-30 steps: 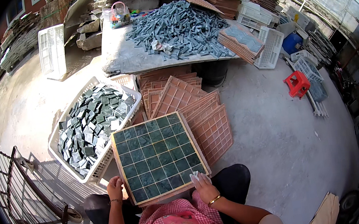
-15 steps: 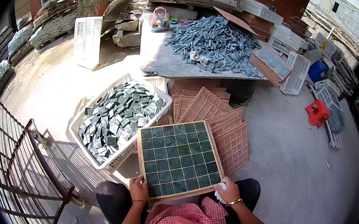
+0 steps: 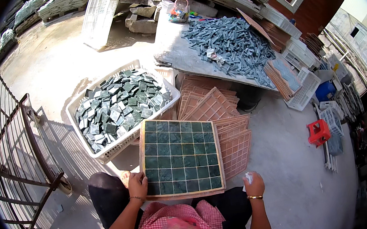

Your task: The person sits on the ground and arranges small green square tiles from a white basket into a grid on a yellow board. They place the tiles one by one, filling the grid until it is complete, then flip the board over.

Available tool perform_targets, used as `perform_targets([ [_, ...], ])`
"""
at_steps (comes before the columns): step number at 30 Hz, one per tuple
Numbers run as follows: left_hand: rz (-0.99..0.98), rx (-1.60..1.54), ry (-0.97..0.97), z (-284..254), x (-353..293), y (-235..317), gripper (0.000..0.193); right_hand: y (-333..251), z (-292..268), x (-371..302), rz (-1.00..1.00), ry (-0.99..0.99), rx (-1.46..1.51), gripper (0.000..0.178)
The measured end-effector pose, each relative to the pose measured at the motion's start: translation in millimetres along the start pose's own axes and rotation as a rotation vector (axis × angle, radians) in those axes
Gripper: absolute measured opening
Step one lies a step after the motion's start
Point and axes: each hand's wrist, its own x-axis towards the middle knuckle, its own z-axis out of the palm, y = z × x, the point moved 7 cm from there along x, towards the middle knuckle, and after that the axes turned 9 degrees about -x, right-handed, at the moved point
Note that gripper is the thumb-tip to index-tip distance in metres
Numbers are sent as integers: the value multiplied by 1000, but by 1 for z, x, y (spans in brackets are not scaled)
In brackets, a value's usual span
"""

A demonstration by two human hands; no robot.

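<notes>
A square tray lies across my lap, filled with rows of dark green square tiles parted by pale yellow lines. My left hand grips the tray's lower left edge, thumb on the rim and the other fingers partly hidden. Off the tray's lower right corner, my right hand is closed round a crumpled white wad, tissue or cloth; I cannot tell which. That hand does not touch the tray.
A white plastic basket heaped with loose green tiles stands ahead on the left. Brown gridded trays are piled beyond my tray. Grey strips cover a low table. A metal rack stands left, a red stool right.
My right hand has left the tray's lower right corner and moved right with the white wad. My left hand keeps its hold on the edge. The view has tilted somewhat.
</notes>
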Motion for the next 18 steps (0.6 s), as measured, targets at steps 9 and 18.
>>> perform_targets([
  [9, 4, -45, 7, -1, 9, -4, 22, -26, 14, -9, -25, -556, 76, 36],
  [18, -17, -39, -21, -7, 10, -14, 20, -36, -50, -63, -227, -509, -106, 47],
])
